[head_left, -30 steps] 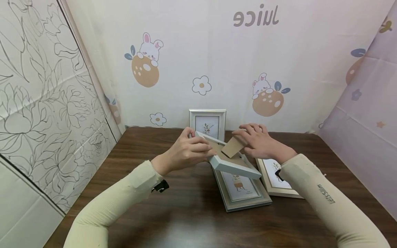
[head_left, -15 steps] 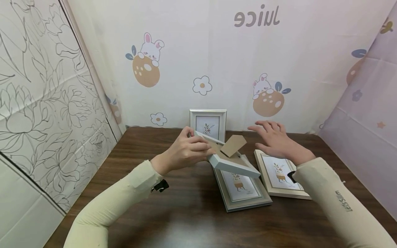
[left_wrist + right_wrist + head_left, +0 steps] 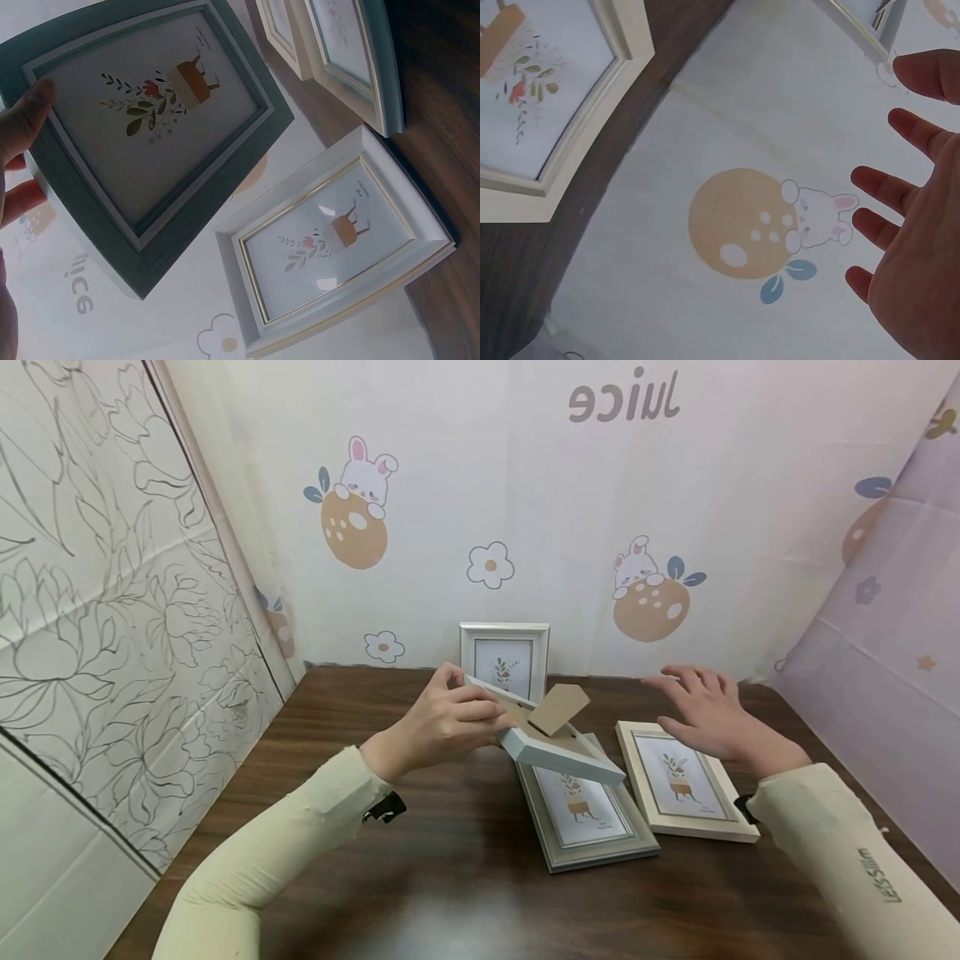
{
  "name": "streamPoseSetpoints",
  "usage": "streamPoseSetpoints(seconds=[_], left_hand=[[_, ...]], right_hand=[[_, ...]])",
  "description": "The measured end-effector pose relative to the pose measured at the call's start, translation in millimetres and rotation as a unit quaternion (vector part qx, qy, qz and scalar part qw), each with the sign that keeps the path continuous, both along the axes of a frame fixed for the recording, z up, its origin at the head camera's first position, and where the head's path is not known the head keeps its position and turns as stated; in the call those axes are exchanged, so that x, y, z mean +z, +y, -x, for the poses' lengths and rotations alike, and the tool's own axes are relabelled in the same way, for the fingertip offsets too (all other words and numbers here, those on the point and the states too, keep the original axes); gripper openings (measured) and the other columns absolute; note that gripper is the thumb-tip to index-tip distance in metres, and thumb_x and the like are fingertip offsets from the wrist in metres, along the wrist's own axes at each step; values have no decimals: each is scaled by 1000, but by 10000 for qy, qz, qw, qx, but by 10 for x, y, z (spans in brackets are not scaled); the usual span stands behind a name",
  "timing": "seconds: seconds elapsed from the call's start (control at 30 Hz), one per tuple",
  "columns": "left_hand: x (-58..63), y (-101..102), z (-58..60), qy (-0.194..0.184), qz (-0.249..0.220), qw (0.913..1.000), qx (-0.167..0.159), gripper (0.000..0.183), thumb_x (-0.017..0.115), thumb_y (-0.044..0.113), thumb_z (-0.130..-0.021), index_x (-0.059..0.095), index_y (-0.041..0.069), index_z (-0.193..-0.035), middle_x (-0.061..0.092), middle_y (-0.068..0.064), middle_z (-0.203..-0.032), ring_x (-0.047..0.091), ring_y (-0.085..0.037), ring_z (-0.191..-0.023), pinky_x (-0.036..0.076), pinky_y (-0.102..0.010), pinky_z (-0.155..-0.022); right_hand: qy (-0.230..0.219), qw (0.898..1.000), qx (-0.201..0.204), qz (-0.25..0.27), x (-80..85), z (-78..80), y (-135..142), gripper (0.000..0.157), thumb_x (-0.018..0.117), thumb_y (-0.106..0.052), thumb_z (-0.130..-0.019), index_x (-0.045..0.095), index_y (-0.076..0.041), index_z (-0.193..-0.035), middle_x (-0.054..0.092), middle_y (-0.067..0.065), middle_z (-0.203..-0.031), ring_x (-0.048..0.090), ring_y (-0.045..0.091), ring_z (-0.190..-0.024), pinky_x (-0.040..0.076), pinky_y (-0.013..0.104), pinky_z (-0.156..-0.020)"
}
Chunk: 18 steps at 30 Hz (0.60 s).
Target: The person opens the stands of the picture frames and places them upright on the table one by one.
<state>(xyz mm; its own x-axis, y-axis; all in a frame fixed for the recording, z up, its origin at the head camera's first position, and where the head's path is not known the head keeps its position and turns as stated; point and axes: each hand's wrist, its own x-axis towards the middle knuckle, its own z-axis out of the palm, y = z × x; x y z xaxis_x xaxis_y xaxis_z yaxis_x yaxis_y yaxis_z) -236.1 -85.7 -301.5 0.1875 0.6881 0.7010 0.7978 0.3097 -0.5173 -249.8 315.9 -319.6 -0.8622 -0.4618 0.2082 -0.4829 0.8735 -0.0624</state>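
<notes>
My left hand [image 3: 457, 722] grips one edge of a blue-green picture frame [image 3: 206, 191], thumb on its front and fingers behind. In the head view the frame is tilted with its brown back upward, and its stand flap [image 3: 558, 708] sticks out from the back. Fingers spread and holding nothing, my right hand [image 3: 708, 714] hovers above the far side of a cream picture frame [image 3: 686, 829]. Beneath the held frame a grey-brown picture frame [image 3: 600, 852] lies face up, partly covered from view.
A white picture frame [image 3: 504, 632] stands upright at the back of the dark wooden table [image 3: 420, 877], near a printed cloth backdrop [image 3: 562, 527]. A floral panel [image 3: 120, 610] rises along the left side.
My right hand has let go of the stand flap and moved right, away from the blue-green frame. The left hand keeps its grip with hardly any movement.
</notes>
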Motion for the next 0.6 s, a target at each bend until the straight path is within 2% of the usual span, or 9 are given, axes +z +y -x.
streamPoseSetpoints(seconds=[0.33,0.6], left_hand=[[59,12,23,-159,-138,9998,26,24,86,14,-77,78,15,-99,71,6,-92,66,-12,-85,40,-39,-72],[115,21,38,-281,-205,9989,317,17,85,13,-79,78,15,-95,69,5,-86,64,-12,-78,40,-41,-70]], right_hand=[[200,9997,42,164,-55,-94,47,50,57,-21,-97,40,-11,-143,30,24,-145,23,49,-132,13,71,-94],[426,9985,160,292,-83,-171,6,47,58,-19,-97,43,-10,-140,32,24,-144,25,49,-129,14,71,-92]])
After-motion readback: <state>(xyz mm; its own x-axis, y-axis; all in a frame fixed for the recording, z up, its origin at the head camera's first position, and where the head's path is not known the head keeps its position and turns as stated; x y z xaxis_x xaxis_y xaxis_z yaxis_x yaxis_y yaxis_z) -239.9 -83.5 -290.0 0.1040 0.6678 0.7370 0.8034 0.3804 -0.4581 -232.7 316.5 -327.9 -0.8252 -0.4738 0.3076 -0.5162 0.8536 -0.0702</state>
